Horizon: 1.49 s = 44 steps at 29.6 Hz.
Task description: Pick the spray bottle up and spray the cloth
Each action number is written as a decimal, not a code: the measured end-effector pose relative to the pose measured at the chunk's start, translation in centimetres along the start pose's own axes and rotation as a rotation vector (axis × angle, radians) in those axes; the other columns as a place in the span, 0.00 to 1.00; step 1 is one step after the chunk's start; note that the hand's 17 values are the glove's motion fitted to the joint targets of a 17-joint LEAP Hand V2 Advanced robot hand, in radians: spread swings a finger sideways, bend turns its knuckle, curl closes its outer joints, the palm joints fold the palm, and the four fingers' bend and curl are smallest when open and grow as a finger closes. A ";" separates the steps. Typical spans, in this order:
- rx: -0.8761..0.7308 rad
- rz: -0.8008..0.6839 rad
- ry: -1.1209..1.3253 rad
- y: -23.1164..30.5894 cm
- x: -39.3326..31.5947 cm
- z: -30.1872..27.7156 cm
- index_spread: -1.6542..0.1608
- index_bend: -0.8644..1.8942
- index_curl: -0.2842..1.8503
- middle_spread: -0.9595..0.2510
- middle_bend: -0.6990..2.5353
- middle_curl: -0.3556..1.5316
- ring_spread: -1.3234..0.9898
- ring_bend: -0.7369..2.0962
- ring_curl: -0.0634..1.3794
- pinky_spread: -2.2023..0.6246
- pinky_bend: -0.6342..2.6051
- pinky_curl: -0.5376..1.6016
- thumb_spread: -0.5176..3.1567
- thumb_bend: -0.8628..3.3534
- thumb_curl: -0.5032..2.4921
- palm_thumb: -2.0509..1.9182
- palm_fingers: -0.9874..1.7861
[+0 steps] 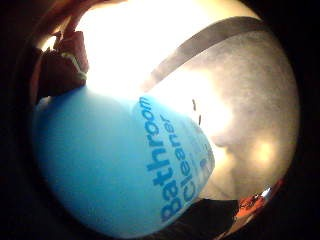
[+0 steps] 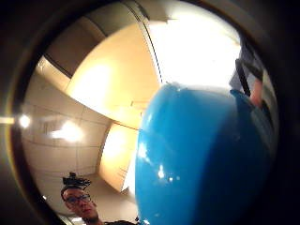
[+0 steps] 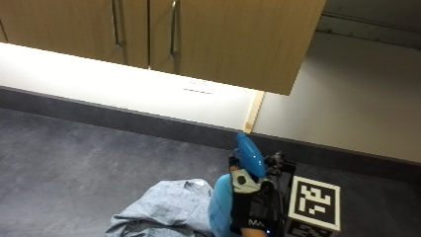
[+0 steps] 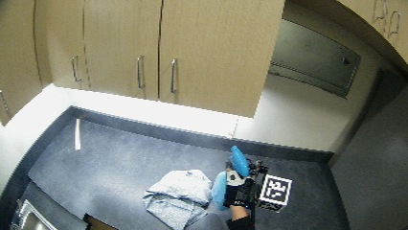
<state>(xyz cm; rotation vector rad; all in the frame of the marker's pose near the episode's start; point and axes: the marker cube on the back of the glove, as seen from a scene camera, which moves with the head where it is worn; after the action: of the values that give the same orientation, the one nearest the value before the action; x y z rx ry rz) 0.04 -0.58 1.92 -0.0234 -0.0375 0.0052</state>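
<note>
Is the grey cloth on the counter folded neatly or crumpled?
Crumpled. The grey cloth lies in a loose, wrinkled heap on the dark counter, beside the blue spray bottle.

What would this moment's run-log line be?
hand: grips bottle | bottle: lifted, beside cloth | cloth: crumpled on counter | spray: none visible

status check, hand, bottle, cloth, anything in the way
Gloved right hand grips the blue spray bottle, held above the counter. Cloth crumpled beside it. Nothing between bottle and cloth.
</note>
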 end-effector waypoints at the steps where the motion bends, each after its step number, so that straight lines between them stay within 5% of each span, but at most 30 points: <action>1: -0.028 -0.005 0.035 0.5 0.4 0.4 0.84 0.45 0.41 0.74 0.31 0.47 0.56 0.33 0.34 0.78 0.26 0.43 0.31 0.20 0.39 0.79 0.76; 13: -0.157 0.041 0.362 -0.9 3.2 2.9 0.84 0.44 0.41 0.74 0.30 0.48 0.55 0.33 0.35 0.78 0.26 0.44 0.31 0.20 0.40 0.79 0.77; 29: -0.547 0.436 1.176 -0.3 12.6 7.7 0.84 0.44 0.42 0.77 0.30 0.48 0.56 0.35 0.37 0.77 0.30 0.47 0.29 0.20 0.40 0.78 0.80; 44: -0.613 0.548 1.381 1.0 15.2 7.4 0.84 0.45 0.42 0.77 0.31 0.49 0.55 0.36 0.38 0.76 0.31 0.48 0.28 0.20 0.41 0.78 0.79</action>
<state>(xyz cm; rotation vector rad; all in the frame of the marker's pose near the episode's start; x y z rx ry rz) 14.92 0.67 9.81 -0.6431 1.3521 0.5226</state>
